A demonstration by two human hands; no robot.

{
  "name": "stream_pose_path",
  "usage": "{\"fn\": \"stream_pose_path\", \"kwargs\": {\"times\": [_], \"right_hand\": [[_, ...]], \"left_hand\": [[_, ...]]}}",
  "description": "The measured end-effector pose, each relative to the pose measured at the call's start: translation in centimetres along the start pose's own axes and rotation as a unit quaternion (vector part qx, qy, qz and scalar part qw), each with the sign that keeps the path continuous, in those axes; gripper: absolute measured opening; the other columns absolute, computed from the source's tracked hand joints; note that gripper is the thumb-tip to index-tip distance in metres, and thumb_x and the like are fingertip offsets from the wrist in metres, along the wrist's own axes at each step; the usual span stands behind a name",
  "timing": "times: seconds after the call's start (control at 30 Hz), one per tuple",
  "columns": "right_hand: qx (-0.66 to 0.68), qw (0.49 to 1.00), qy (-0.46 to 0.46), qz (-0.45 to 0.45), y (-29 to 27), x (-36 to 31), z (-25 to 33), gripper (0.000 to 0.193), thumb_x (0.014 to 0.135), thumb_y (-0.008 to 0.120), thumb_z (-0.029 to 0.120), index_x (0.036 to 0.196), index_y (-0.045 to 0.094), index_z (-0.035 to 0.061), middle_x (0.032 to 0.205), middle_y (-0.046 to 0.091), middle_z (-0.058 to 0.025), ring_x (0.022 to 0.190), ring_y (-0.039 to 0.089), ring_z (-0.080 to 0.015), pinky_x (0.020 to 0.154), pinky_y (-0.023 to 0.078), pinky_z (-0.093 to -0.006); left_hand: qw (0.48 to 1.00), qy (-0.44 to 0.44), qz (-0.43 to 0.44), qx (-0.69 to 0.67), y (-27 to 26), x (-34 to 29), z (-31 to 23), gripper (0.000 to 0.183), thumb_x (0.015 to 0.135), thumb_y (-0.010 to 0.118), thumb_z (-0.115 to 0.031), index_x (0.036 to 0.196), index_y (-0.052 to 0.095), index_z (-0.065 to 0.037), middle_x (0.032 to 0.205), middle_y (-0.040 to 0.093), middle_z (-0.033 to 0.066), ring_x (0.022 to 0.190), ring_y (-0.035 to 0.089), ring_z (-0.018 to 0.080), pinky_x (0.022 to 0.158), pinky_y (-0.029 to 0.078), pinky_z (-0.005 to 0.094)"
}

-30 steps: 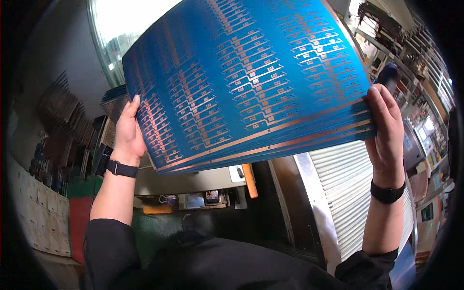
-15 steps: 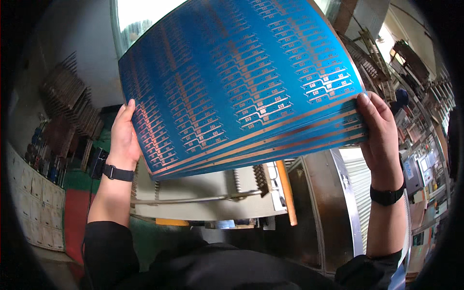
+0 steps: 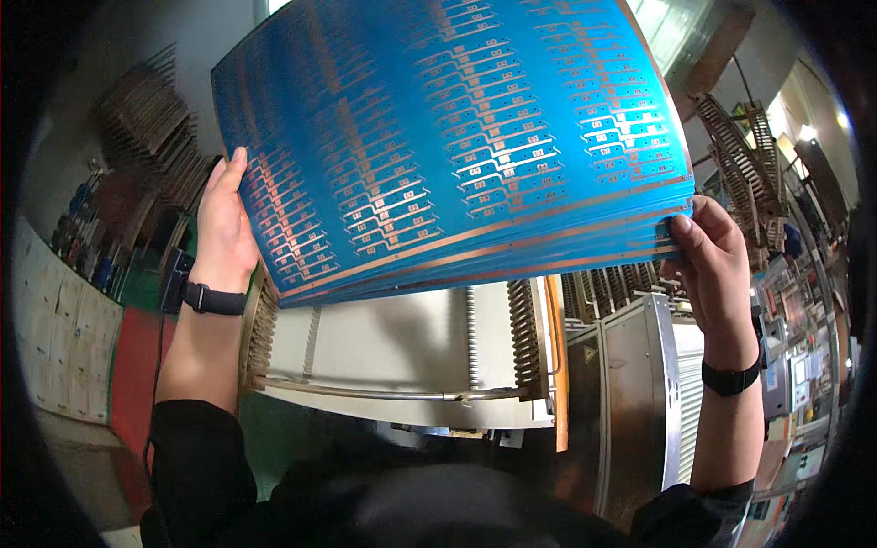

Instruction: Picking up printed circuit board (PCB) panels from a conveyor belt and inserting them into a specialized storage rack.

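Observation:
A stack of large blue circuit board panels [image 3: 402,119] with rows of copper-coloured traces is held up in front of me, tilted with its right side fanned into several layers. My left hand [image 3: 228,228] grips the stack's left edge, thumb on the top face. At the lower right corner, my right hand [image 3: 717,256] pinches the panels' edges between thumb and fingers. Below the stack stands a white slotted rack [image 3: 393,347] with toothed side strips and a metal bar [image 3: 384,393] across its near end.
Right of the rack stands a metal cabinet [image 3: 630,393] with a bare steel side. More toothed racks [image 3: 744,164] are at the far right, others [image 3: 151,119] at the far left. Pale lockers [image 3: 59,320] line the left, beside a red and green floor [image 3: 137,393].
The view has shifted, so more of the white rack shows below the panels. My right hand has slid down slightly at the corner, and the layers there are spread differently.

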State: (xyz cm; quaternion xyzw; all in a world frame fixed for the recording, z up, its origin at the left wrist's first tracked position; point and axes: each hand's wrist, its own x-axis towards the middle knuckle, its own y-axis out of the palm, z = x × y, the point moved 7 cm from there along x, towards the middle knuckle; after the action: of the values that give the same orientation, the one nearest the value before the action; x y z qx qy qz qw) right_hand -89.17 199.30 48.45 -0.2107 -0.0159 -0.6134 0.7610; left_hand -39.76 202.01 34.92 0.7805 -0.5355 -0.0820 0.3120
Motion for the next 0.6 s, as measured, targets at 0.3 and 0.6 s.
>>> {"fn": "stream_pose_path", "kwargs": {"times": [0.3,0.6], "right_hand": [[-0.055,0.993,-0.083,0.061,-1.6,2.6,-2.1,0.042,0.091,0.071,0.001,0.129,0.056,-0.0045,0.113,0.067,-0.0077,0.103,0.064,-0.0133,0.092,0.052,-0.0287],[-0.062,0.985,-0.156,-0.045,-3.0,4.3,-5.6,0.031,0.093,0.066,-0.005,0.124,0.058,-0.0052,0.109,0.068,-0.0064,0.1,0.063,-0.0113,0.091,0.051,-0.0266]], "left_hand": [[0.992,0.124,-0.006,0.032,2.7,-1.6,-2.1,0.037,0.107,0.049,-0.026,0.136,0.05,-0.003,0.128,0.063,0.0104,0.113,0.064,0.0196,0.099,0.053,0.0369],[0.989,0.116,0.058,0.068,3.6,2.9,-3.2,0.028,0.108,0.048,-0.023,0.13,0.05,-0.006,0.13,0.061,0.0088,0.119,0.06,0.0201,0.104,0.048,0.0397]]}}
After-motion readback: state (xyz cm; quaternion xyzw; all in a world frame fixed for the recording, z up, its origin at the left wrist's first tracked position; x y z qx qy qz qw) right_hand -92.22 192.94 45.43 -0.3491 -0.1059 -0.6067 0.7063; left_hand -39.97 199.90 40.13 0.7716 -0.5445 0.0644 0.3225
